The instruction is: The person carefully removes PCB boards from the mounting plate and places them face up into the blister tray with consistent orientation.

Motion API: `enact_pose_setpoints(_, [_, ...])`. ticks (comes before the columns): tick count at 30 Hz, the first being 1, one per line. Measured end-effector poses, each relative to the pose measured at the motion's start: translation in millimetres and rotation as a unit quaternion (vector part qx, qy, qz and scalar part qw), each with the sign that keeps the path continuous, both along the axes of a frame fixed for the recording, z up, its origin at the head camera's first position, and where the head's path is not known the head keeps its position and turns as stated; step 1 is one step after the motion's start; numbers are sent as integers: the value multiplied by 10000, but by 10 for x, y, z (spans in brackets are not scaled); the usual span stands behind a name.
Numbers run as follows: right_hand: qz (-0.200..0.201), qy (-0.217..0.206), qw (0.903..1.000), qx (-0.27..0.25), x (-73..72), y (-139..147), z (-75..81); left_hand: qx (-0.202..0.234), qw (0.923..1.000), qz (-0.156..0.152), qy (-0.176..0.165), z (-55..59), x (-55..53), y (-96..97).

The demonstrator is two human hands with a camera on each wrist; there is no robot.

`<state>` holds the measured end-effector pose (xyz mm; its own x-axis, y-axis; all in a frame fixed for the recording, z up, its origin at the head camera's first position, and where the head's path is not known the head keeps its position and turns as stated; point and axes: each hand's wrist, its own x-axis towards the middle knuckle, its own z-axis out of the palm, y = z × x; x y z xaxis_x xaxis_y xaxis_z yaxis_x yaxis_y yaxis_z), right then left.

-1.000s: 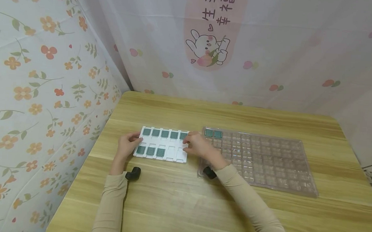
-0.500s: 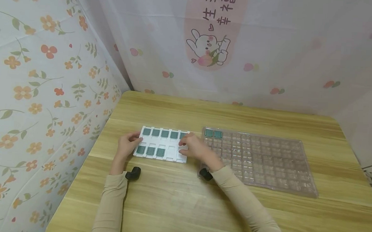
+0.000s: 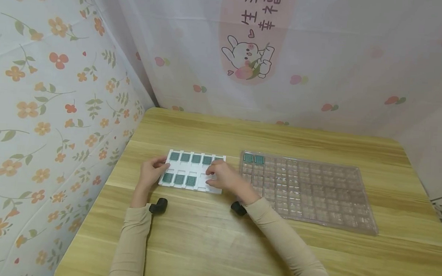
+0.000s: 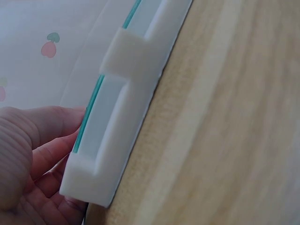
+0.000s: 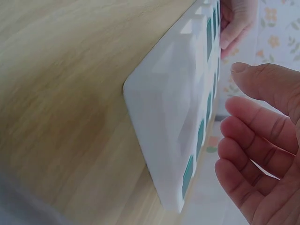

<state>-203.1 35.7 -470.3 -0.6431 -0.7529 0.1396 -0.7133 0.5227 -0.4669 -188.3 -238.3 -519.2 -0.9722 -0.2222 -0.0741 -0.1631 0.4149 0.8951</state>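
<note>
A white plastic tray (image 3: 183, 168) with shallow pockets lies on the table, carrying two rows of square green chips (image 3: 191, 181). The far row reaches to the tray's right end, partly hidden by the hand; the near row has chips only at its left. My left hand (image 3: 151, 174) grips the tray's left edge, thumb on top beside a green chip (image 4: 89, 115) in the left wrist view. Over the tray's right part hovers my right hand (image 3: 224, 177). In the right wrist view its fingers (image 5: 251, 115) are loosely bent with nothing between them.
Right of the white tray lies a large clear plastic tray (image 3: 316, 189) with many small pockets. Two green chips (image 3: 259, 159) sit in its far left corner. The wooden table (image 3: 208, 237) stands against a printed curtain (image 3: 180, 52). Black wrist cameras (image 3: 158, 206) stick out beside the forearms.
My right hand has moved left from the tray's right edge to farther over its right part. The left hand stays put on the tray. The visible chips keep their places.
</note>
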Motion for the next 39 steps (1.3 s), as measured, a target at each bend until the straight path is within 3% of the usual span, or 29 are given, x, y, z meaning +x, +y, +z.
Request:
enact_pose_setpoints(11, [-87, -270, 9995, 162, 54, -125, -8, -94, 9999, -5, 41, -2, -3, -1])
enact_pose_setpoints(23, [22, 231, 9997, -8, 63, -255, -116, -134, 9999, -36, 31, -6, -17, -4])
enact_pose_setpoints(39, [-491, 171, 9983, 244, 116, -429, -146, -179, 9997, -54, 123, -16, -16, -12])
